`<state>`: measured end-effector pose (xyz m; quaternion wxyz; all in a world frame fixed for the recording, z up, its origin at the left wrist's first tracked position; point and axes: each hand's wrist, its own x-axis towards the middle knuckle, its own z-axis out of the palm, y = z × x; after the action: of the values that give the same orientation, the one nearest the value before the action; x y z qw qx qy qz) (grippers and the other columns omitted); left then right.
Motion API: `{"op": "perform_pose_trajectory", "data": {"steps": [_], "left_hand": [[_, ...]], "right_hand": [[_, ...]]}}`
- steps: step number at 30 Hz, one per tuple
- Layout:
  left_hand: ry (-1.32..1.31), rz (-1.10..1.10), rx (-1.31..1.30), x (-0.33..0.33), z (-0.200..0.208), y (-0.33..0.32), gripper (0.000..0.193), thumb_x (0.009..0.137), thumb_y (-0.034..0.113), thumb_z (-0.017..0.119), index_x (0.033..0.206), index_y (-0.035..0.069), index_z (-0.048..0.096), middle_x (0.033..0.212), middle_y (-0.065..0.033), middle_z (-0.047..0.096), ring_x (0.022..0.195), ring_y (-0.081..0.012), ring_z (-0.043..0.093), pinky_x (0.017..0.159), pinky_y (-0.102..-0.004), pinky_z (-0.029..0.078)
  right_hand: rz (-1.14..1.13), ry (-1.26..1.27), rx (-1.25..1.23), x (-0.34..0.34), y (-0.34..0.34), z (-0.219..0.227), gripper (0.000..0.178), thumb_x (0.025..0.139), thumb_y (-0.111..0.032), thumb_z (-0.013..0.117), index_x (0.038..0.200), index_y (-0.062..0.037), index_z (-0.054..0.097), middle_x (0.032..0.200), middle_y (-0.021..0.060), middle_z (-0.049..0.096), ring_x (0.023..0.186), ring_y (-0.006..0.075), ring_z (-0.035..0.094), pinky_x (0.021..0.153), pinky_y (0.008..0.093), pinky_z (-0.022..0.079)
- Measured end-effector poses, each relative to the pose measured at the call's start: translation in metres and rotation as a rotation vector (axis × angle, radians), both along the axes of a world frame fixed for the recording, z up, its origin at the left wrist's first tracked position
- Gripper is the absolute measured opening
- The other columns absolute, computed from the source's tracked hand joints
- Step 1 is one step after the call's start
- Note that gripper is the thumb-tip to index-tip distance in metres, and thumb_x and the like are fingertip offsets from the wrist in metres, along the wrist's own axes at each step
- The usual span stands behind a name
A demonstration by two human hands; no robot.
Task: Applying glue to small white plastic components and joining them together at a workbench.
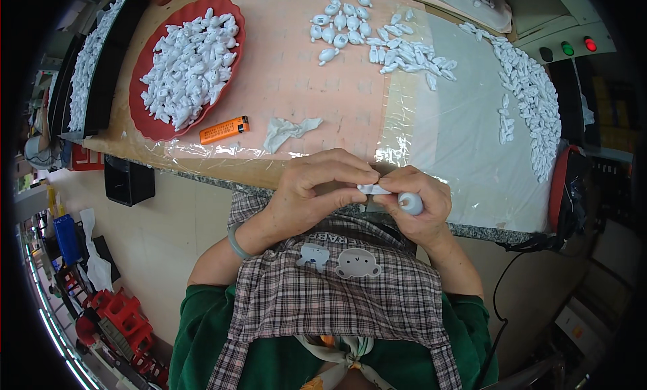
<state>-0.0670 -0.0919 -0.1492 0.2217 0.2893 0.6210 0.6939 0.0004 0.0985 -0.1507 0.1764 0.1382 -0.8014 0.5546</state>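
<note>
Just over the table's front edge, my two hands meet at a small white piece (369, 188). My left hand (313, 184) pinches its left end between thumb and fingertips. With thumb and forefinger my right hand (431, 198) touches the other end, while its remaining fingers hold a small white squeeze bottle (410, 203) with a narrow tip. The fingers hide part of the piece. Beyond them lie rounded white figure pieces (340, 22) and a heap of slimmer white pieces (411, 55).
A red scalloped dish (138, 107) heaped with white pieces stands at the left, near an orange lighter (224, 130) and a crumpled tissue (290, 131). More slim white pieces (532, 93) line the right side. A black tray (108, 66) is at the far left.
</note>
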Motion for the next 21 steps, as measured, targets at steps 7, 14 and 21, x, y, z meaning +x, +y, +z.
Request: {"op": "perform_pose_trajectory", "data": {"steps": [7, 14, 21], "left_hand": [[0.203, 0.031, -0.029, 0.0014, 0.0022, 0.0001, 0.026, 0.074, -0.002, 0.072, 0.099, 0.001, 0.069, 0.099, -0.0138, 0.068, 0.092, -0.0221, 0.066, 0.076, -0.0287, 0.056], [0.258, 0.062, -0.043, 0.0037, 0.0026, 0.0006, 0.024, 0.073, -0.001, 0.072, 0.097, 0.001, 0.070, 0.098, -0.0146, 0.068, 0.092, -0.0234, 0.067, 0.076, -0.0295, 0.056], [0.231, 0.062, -0.062, 0.0020, 0.0018, 0.0002, 0.023, 0.074, -0.001, 0.072, 0.097, 0.001, 0.070, 0.098, -0.0142, 0.068, 0.092, -0.0232, 0.067, 0.077, -0.0296, 0.056]], "right_hand": [[0.008, 0.067, 0.021, 0.0027, -0.0022, -0.0016, 0.018, 0.075, 0.000, 0.075, 0.088, -0.0024, 0.062, 0.076, 0.0105, 0.066, 0.064, 0.0202, 0.064, 0.056, 0.0272, 0.050], [0.004, 0.079, 0.010, 0.0030, -0.0036, -0.0045, 0.018, 0.076, -0.001, 0.074, 0.090, -0.0026, 0.063, 0.076, 0.0108, 0.066, 0.064, 0.0197, 0.064, 0.055, 0.0265, 0.049], [-0.008, 0.081, 0.024, 0.0003, -0.0040, -0.0038, 0.018, 0.076, -0.001, 0.074, 0.090, -0.0026, 0.063, 0.076, 0.0113, 0.066, 0.066, 0.0198, 0.064, 0.056, 0.0264, 0.050]]}}
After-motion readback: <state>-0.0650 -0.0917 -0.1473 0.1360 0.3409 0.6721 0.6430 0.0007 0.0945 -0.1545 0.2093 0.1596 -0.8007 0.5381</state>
